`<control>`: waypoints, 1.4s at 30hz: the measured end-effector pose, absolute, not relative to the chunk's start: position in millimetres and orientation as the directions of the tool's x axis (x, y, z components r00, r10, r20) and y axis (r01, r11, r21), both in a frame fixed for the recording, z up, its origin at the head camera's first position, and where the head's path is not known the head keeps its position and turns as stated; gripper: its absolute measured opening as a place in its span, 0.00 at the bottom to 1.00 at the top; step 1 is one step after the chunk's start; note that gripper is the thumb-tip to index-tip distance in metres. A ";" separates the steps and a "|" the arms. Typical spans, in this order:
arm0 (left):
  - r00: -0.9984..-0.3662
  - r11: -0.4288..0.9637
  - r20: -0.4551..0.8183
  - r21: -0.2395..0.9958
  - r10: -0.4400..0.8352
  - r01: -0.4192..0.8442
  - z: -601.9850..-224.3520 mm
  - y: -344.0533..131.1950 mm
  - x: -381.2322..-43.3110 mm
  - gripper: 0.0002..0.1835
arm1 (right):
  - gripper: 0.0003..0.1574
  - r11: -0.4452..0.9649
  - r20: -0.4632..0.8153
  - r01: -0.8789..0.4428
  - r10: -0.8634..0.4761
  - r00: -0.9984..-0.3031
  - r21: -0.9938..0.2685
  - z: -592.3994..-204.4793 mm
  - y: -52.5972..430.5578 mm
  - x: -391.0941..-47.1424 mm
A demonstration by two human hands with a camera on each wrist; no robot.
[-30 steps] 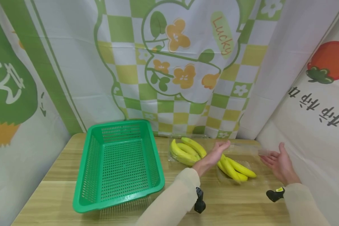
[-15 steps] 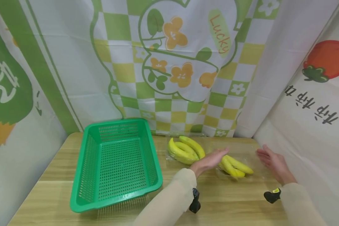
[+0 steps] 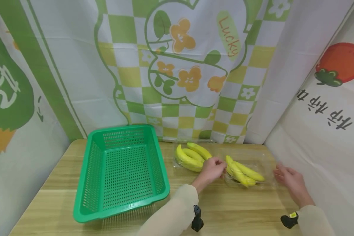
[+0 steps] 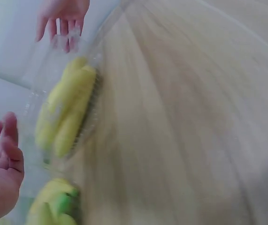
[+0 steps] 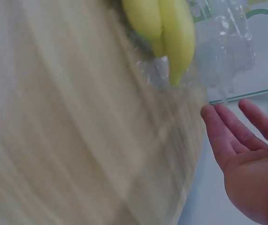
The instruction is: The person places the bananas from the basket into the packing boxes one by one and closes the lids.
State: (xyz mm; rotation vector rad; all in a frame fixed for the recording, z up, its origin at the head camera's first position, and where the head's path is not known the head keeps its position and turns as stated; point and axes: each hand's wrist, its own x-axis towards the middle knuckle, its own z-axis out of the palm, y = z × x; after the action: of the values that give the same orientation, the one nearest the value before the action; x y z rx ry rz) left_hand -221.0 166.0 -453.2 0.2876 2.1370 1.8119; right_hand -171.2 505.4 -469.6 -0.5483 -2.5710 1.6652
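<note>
In the head view, my left hand (image 3: 210,170) hovers at the left side of a clear plastic box (image 3: 266,164), its fingers bent and close to the box edge. Several yellow bananas (image 3: 239,172) lie inside. Seen from the left wrist, the left thumb and fingers (image 4: 12,157) are apart with nothing between them. My right hand (image 3: 293,183) is at the box's right side. Its loosely extended fingers (image 5: 237,131) reach toward the clear plastic (image 5: 232,42), holding nothing. The plastic rises above the bananas (image 5: 178,37) in the right wrist view.
A second clear box (image 3: 177,167) with bananas (image 3: 190,160) stands to the left, partly hidden by my left hand. A green perforated basket (image 3: 122,205) occupies the left of the wooden table (image 3: 239,213). Printed cloth (image 3: 171,114) hangs behind, with further sheets at both sides.
Both hands have come lower beside the right-hand box. The left fingers, straight before, are now bent. The clear plastic, earlier up between the hands, sits lower. Basket and second box stay put.
</note>
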 end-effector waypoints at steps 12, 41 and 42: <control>-0.861 0.203 -0.281 0.956 0.425 -0.212 -487.0 174.4 -197.1 0.34 | 0.50 0.262 -0.385 0.472 0.321 -0.865 -0.842 -490.3 482.1 -146.5; -0.866 0.035 -0.299 0.950 0.402 -0.312 -502.1 197.2 -193.7 0.22 | 0.40 -0.093 -0.390 0.379 0.225 -0.893 -0.921 -514.0 467.2 -139.3; -0.868 0.034 -0.301 0.949 0.396 -0.314 -502.6 197.5 -193.6 0.21 | 0.40 -0.086 -0.386 0.377 0.231 -0.893 -0.922 -513.9 466.7 -139.1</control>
State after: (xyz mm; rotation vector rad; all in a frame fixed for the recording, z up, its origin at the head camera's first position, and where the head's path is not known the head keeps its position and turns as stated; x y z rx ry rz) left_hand -193.6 197.5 -502.6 0.0828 1.8246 1.8851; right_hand -139.1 466.7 -513.9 -0.7317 -2.1911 2.2799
